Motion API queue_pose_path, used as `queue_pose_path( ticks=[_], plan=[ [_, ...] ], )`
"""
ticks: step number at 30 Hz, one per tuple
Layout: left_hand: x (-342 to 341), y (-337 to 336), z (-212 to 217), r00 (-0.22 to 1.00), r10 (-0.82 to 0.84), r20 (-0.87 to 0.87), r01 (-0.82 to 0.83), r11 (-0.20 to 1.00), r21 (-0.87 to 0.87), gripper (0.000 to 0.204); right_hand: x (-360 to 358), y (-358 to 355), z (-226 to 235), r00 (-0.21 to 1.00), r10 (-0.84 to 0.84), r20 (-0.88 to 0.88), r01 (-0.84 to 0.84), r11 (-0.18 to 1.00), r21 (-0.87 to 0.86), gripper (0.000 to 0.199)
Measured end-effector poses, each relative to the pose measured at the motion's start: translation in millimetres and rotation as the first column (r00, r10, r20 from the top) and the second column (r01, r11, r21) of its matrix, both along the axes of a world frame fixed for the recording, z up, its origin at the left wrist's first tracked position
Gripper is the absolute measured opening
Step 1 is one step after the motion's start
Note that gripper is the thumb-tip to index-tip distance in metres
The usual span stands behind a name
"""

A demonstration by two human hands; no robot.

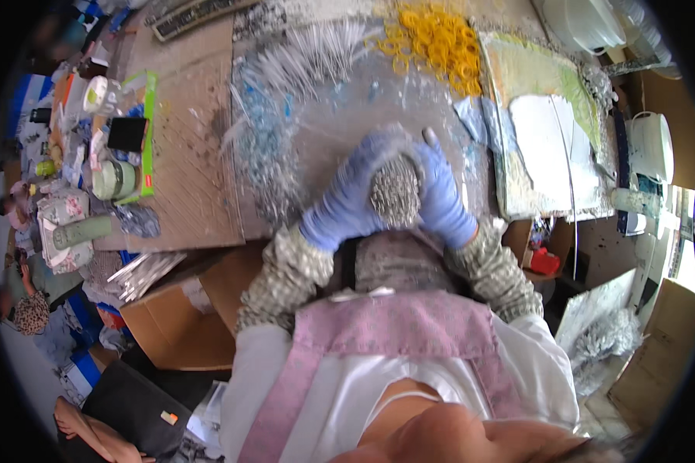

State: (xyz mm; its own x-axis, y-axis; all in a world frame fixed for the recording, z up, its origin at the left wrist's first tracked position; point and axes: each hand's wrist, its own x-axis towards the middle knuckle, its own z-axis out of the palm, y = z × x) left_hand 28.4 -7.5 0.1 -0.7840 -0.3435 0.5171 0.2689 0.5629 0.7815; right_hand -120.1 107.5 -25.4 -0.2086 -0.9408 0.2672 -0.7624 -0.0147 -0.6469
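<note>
Both my hands wear blue gloves and meet at the near middle of the worktable. My left hand (346, 197) is closed around the left side of a rounded bundle (395, 191) with a grainy, silvery-grey end, perhaps many thin pieces seen end-on. My right hand (446, 199) wraps its right side, its thumb and fingers partly hidden. Beyond them lie thin white sticks (316, 55) in a loose fan and a heap of yellow rings (432, 38). Small clear and blue scraps (266, 150) cover the table left of my hands.
A white sheet (544, 147) with a thin rod across it lies at the right. On the left stand a green-edged tray (148, 135), a dark phone-like screen (127, 134) and jars. An open cardboard box (174, 328) sits below the table edge. White buckets (651, 147) stand far right.
</note>
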Motion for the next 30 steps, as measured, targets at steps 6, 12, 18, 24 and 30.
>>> queue_pose_path(
  ticks=[6,12,18,24,30],
  plan=[
    [-3.3,-2.3,-46.8,0.985,-0.024,0.169,-0.032,0.947,0.32,0.111,2.6,-0.4,-32.9,0.997,0.069,0.024,-0.07,0.995,0.066,0.111],
    [-3.1,15.5,-41.6,0.997,0.039,0.061,-0.066,0.822,0.566,0.097,0.7,7.6,-41.1,0.998,0.031,0.05,-0.031,1.0,-0.005,0.096],
    [-1.3,1.0,16.0,0.993,-0.07,0.098,-0.006,0.786,0.619,0.065,-5.2,-8.3,45.8,0.915,0.175,0.364,-0.208,0.977,0.053,0.085],
    [-3.8,3.9,-26.7,0.984,0.176,0.005,-0.175,0.981,0.087,0.091,-2.9,5.5,-3.0,1.0,-0.016,-0.019,0.017,0.998,0.067,0.095],
    [-0.6,16.1,-56.7,0.996,0.024,0.087,-0.049,0.955,0.292,0.108,-5.4,6.5,-30.4,0.977,0.112,0.182,-0.138,0.981,0.136,0.1]
  ],
)
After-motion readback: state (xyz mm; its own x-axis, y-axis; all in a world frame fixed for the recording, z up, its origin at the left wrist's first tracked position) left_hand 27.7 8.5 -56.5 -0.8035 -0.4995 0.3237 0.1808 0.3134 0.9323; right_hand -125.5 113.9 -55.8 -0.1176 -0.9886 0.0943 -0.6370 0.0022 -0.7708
